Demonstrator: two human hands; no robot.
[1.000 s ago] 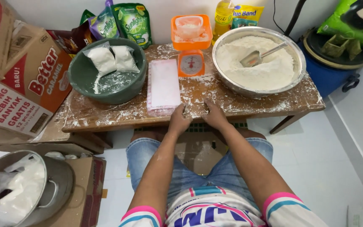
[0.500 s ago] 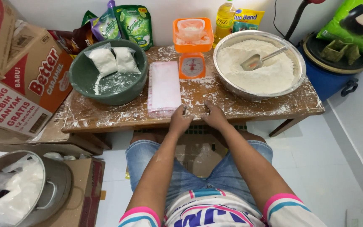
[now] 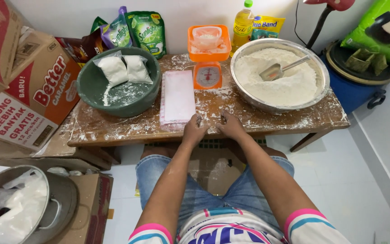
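My left hand [image 3: 195,131] and my right hand [image 3: 231,127] rest side by side on the front edge of a low, flour-dusted wooden table [image 3: 113,129]; fingers curled, with nothing visibly held. Just left of my left hand lies a flat stack of clear pinkish plastic bags [image 3: 177,97]. Behind my hands stands an orange kitchen scale [image 3: 207,74] with a small plastic tub [image 3: 207,36] on its tray. A wide steel basin of white flour [image 3: 280,74] with a metal scoop [image 3: 278,70] in it sits at the right. A green bowl [image 3: 118,81] at the left holds two filled flour bags [image 3: 123,68].
Green refill pouches [image 3: 132,31], a yellow oil bottle [image 3: 242,25] and a yellow packet stand along the wall. Cardboard boxes [image 3: 28,95] crowd the left. A lidded metal pot with plastic bags [image 3: 19,210] sits on the floor at lower left. A blue drum [image 3: 355,86] stands right of the table.
Both hands stay together at the table's front edge; only the camera view has shifted slightly.
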